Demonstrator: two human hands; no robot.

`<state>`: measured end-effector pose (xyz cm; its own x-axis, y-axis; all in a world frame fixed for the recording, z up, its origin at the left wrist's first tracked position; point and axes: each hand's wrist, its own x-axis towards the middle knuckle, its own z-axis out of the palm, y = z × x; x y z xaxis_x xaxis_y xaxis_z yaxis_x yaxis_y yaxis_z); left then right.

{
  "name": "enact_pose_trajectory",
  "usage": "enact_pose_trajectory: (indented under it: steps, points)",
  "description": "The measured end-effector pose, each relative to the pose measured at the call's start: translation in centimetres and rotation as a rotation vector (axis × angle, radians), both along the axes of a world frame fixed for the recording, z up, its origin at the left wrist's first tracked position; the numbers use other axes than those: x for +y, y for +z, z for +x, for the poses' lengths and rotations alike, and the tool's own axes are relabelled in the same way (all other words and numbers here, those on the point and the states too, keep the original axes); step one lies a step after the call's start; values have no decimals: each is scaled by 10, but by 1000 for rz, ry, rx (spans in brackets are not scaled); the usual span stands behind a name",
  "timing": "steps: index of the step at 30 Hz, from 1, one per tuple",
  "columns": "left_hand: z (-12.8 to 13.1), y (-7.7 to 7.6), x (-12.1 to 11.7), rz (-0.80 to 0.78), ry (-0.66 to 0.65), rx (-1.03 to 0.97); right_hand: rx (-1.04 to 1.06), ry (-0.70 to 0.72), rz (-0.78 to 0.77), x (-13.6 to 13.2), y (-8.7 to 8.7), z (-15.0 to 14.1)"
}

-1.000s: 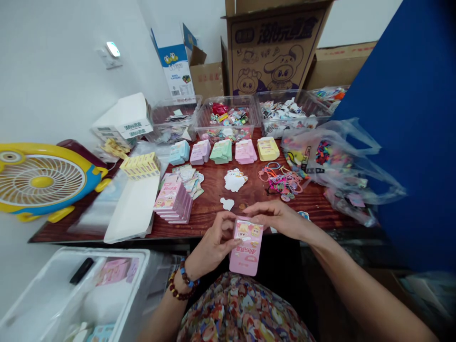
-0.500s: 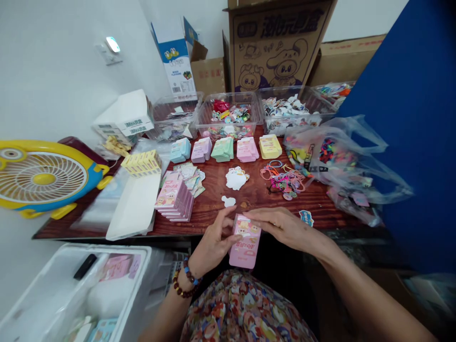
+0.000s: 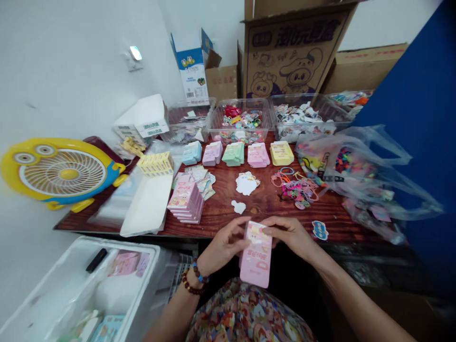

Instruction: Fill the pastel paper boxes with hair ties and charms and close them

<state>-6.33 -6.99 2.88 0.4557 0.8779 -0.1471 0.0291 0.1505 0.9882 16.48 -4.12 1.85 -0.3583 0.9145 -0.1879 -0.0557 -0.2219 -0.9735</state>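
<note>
Between my hands, just off the table's front edge, is a pink printed box (image 3: pixel 256 261) standing tilted above my lap. My left hand (image 3: pixel 226 242) grips its left side, fingers curled behind it. My right hand (image 3: pixel 290 235) pinches its upper right corner with thumb and fingers. Beyond them on the table lie a white cut-out sticker (image 3: pixel 238 206) and a small pile of stickers (image 3: pixel 247 183). A stack of pink boxes (image 3: pixel 185 202) sits to the left, beside loose printed cards (image 3: pixel 203 178). To the right is a heap of colourful hair ties (image 3: pixel 295 187).
Flat boxes in blue (image 3: pixel 191 153), purple, green, pink and yellow line the table. Clear bins (image 3: pixel 240 133) stand behind. A plastic bag (image 3: pixel 384 178) lies right, a yellow fan (image 3: pixel 69 175) left. A foam box (image 3: pixel 153 259) is at lower left, a blue panel (image 3: pixel 420 142) at right.
The view has shifted, so the scene sits further right and lower. My right hand has moved from lying flat over the box's top to pinching its upper right corner.
</note>
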Motion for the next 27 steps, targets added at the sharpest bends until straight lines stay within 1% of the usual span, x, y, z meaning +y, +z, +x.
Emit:
enact_pose_trajectory:
  steps: [2,3,4,6,8,9,11,13,14,15,17,19,21,22,24,27]
  points:
    - [0,-6,1,53,164,-27,120,-147,-120,7,-4,-9]
    - [2,-10,1,118,237,-13,182,-195,-168,10,-6,-15]
    - [3,-14,1,207,277,24,238,-215,-213,11,-8,-23]
    - [7,-23,0,410,305,136,314,-174,-298,10,-12,-42]
    - [8,-31,0,542,366,220,345,-102,-352,8,-17,-63]
    - [6,-35,0,564,423,241,334,-63,-361,9,-19,-73]
    - [-1,-39,2,532,544,255,223,46,-326,19,-22,-90]
    - [-10,-43,3,478,636,279,27,138,-222,44,-22,-106]
    - [-15,-45,3,460,658,305,-77,154,-163,62,-21,-113]
    - [-19,-47,2,448,669,336,-160,139,-107,82,-20,-121]
    - [-25,-51,0,419,669,391,-271,57,-63,125,-16,-138]
    - [-28,-56,-3,382,641,406,-335,15,-49,165,-14,-155]
    - [-29,-61,-5,366,611,394,-387,0,-65,196,-14,-170]
    - [-30,-63,-5,370,591,390,-410,3,-81,207,-15,-176]
    - [-31,-66,-4,386,562,388,-445,22,-117,221,-18,-186]
    - [-33,-69,-2,391,561,388,-463,47,-154,227,-24,-193]
